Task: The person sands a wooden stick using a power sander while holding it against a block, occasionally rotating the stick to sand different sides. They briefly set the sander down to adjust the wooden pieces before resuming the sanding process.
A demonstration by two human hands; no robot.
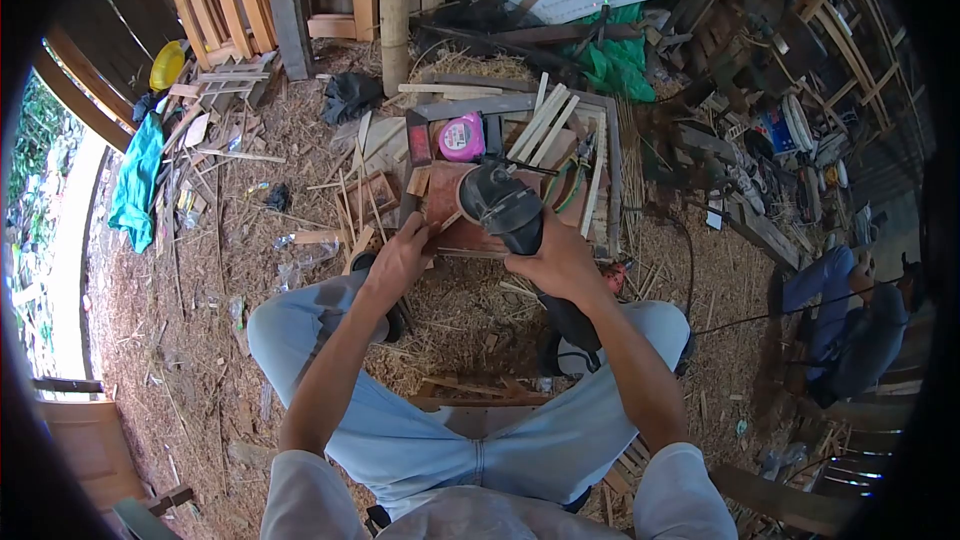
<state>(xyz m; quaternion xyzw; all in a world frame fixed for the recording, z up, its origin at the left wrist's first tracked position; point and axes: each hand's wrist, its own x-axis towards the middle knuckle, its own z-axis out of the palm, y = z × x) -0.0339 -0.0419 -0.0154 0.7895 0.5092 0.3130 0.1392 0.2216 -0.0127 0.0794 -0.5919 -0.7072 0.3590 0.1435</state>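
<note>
Head view: black power tool (503, 208), near centre, wrapped by right hand (562, 258); left hand (398, 262) pinching thin wood strip (451, 221), tool's 8 o'clock; pink tape measure (461, 138), 11 o'clock.

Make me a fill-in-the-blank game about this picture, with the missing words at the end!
1. The person's ____ hand grips the black power tool.
2. The other hand holds a thin strip of ____.
3. The tape measure has a ____ case.
4. The jeans are light ____.

Missing words: right; wood; pink; blue.
</note>
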